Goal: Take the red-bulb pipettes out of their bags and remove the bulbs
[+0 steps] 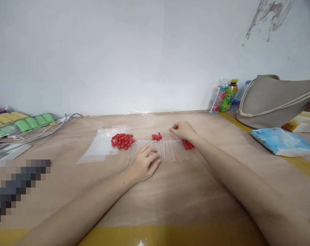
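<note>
A row of thin clear tubes (170, 150) lies side by side on the table. My left hand (146, 162) rests over the left part of the row, fingers loosely bent and thumb apart, with no held item showing. Beyond the right part of the row, my right hand (183, 130) is closed in a pinch; whatever is between its fingertips is too small to make out. A pile of red rubber bulbs (122, 140) sits to the left of the tubes. Several more red bulbs (156, 137) lie behind the row, and others (187, 144) show partly under my right wrist.
Clear plastic bags (96, 148) lie flat at the left of the pile. Cables (55, 126) and green packs (36, 122) are at far left. Bottles (229, 95), a grey bag (275, 99) and a blue-white packet (284, 141) stand or lie at right. A wall (144, 61) rises behind.
</note>
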`<state>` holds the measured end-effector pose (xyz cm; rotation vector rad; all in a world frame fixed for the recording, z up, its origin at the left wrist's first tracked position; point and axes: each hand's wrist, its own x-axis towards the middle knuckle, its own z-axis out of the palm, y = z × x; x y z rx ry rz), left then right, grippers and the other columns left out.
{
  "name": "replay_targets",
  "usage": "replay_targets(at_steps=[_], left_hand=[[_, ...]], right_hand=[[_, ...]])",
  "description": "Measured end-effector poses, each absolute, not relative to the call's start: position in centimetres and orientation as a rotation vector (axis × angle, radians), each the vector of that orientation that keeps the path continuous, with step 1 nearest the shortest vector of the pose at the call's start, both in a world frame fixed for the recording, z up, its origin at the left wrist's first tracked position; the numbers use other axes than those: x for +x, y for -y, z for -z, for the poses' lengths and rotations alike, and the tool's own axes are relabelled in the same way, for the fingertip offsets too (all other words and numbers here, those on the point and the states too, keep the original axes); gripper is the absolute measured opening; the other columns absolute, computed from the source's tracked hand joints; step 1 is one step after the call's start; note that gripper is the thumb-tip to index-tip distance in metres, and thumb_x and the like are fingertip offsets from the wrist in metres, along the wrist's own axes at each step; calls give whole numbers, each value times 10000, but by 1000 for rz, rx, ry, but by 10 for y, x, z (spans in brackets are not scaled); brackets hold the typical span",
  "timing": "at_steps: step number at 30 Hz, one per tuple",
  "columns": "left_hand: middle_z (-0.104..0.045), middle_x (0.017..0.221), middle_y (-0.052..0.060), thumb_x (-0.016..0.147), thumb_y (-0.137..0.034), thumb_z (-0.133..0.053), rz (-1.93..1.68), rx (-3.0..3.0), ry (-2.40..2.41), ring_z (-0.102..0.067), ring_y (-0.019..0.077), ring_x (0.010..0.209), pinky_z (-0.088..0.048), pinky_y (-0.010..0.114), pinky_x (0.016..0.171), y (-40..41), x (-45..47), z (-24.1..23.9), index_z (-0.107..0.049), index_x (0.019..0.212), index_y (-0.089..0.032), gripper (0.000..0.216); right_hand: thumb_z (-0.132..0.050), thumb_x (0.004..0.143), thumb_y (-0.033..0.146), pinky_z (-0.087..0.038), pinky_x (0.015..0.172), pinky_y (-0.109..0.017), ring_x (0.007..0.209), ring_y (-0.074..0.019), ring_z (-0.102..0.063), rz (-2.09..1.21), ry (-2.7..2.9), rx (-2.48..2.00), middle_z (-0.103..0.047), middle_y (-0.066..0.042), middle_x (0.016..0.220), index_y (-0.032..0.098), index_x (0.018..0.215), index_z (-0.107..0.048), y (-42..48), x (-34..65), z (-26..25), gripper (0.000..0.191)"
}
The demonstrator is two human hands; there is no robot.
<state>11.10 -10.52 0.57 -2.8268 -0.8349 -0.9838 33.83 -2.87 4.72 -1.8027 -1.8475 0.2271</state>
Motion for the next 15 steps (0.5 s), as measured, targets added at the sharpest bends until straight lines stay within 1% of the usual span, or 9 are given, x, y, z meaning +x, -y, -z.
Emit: replay_targets(at_steps=[4,7,11,15], left_hand=[[-552,947,71,829,-209,-484,953,-2821,830,-504,184,891,-436,347,798,104,112,-6,-589,894,-171,129],[-551,957,74,830,-213,-479,937,-2808,836,-503,189,900,-436,354,802,104,111,-5,-589,895,-175,134],[-550,977,80,833,-217,-471,929,-2810,838,-500,198,916,-435,364,805,105,111,-6,-581,928,-177,150],[-553,975,81,832,-211,-470,927,-2821,835,-502,200,916,-436,364,804,105,112,-8,-565,977,-172,177]], right_hand=[[-551,701,351,-408,602,-264,722,-193,-601,-293,1845,-1972,-666,-88,745,159,696,-664,14,300,-45,223],[-602,654,331,-424,586,-281,723,-216,-613,-381,1817,-2100,-664,-106,749,144,740,-666,0,286,-43,216],[-649,585,245,-439,577,-304,672,-221,-617,-506,1811,-2209,-656,-83,687,155,699,-661,-14,277,-41,146],[-637,593,205,-441,582,-315,622,-214,-612,-571,1812,-2243,-628,-59,587,164,623,-645,-17,273,-43,51]])
